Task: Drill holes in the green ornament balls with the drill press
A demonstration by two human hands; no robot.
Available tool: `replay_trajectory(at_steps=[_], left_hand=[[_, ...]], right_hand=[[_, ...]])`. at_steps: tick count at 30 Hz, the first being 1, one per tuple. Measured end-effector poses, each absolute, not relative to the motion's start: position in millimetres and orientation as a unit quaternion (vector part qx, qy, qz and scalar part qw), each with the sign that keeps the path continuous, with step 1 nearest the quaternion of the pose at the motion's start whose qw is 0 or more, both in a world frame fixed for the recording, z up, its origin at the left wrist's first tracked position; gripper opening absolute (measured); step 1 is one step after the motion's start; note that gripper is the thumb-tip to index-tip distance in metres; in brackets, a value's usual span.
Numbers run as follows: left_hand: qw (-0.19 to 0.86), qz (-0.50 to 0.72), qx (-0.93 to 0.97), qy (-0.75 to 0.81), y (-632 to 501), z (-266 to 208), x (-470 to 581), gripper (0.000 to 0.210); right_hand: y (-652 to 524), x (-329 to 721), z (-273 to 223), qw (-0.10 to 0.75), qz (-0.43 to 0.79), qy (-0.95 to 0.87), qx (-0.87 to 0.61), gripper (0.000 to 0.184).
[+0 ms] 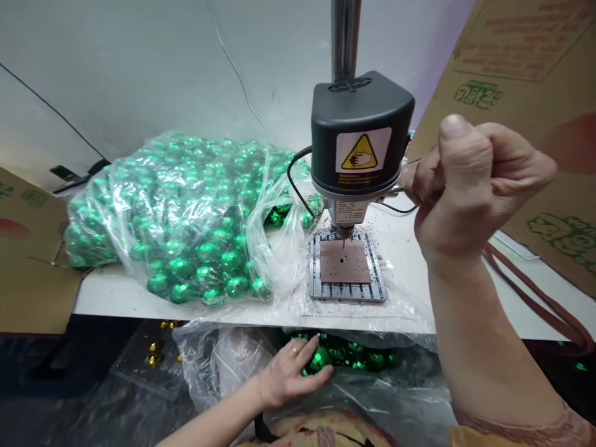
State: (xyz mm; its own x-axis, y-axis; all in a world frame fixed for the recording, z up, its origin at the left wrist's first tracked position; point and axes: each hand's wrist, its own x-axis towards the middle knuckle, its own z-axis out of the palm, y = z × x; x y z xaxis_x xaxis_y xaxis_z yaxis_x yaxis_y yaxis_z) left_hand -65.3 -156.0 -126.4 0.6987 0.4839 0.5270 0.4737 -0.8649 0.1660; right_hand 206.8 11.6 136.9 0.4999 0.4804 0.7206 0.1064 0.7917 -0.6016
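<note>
My right hand [479, 180] is raised on the right, its fingers wrapped round the feed handle [397, 190] of a small bench drill press [363, 133]. The thin drill bit [344, 249] points down above a brown square pad [356, 264] with a dark hole, lying on the slotted metal base [379, 288]. Below the table edge, my left hand [295, 372] reaches into an open plastic bag [386, 391] of shiny green faceted balls. Its thumb and index finger are spread beside one green ball [320, 358], touching or nearly touching it.
A large clear bag [195, 217] full of green balls lies on the white table [139, 310] to the left. Cardboard boxes [526, 93] stand at both sides. Dark shavings surround the drill base. A few gold balls [154, 354] sit low on the left. A brown strap [535, 301] hangs at right.
</note>
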Motion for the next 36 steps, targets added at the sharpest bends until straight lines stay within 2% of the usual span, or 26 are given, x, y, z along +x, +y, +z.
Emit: replay_trajectory(at_steps=[3,6,10,13,18,22,26,30,36], left_hand=[[0.141,0.120,0.879,0.439,-177.9,-155.0,-84.0,0.041],[0.280,0.012,0.770,0.573,-180.9,-166.4,-81.6,0.038],[0.345,-0.107,0.727,0.584,-174.8,-162.9,-66.8,0.044],[0.358,-0.124,0.731,0.567,-174.6,-161.4,-62.7,0.044],[0.366,0.007,0.743,0.560,-183.1,-174.5,-69.3,0.040],[0.336,0.245,0.726,0.547,-185.4,-182.7,-66.4,0.034],[0.257,0.445,0.672,0.534,-182.1,-185.1,-56.7,0.035],[0.217,0.502,0.654,0.522,-181.8,-188.8,-52.7,0.037],[0.242,0.465,0.657,0.543,-185.3,-189.3,-54.4,0.035]], right_hand=[[14.1,206.8,136.5,0.819,0.109,-0.486,-0.286,0.045],[16.0,207.4,134.9,0.816,0.111,-0.492,-0.282,0.046],[17.6,210.3,132.9,0.812,0.109,-0.496,-0.288,0.047],[18.0,211.4,133.2,0.812,0.116,-0.492,-0.291,0.047],[16.2,208.4,136.3,0.823,0.126,-0.481,-0.275,0.046],[14.1,206.4,138.0,0.823,0.136,-0.473,-0.284,0.045],[14.9,206.4,138.9,0.833,0.104,-0.466,-0.280,0.048],[13.7,205.4,141.0,0.828,0.112,-0.469,-0.287,0.048],[11.8,202.4,146.1,0.834,0.132,-0.460,-0.276,0.050]])
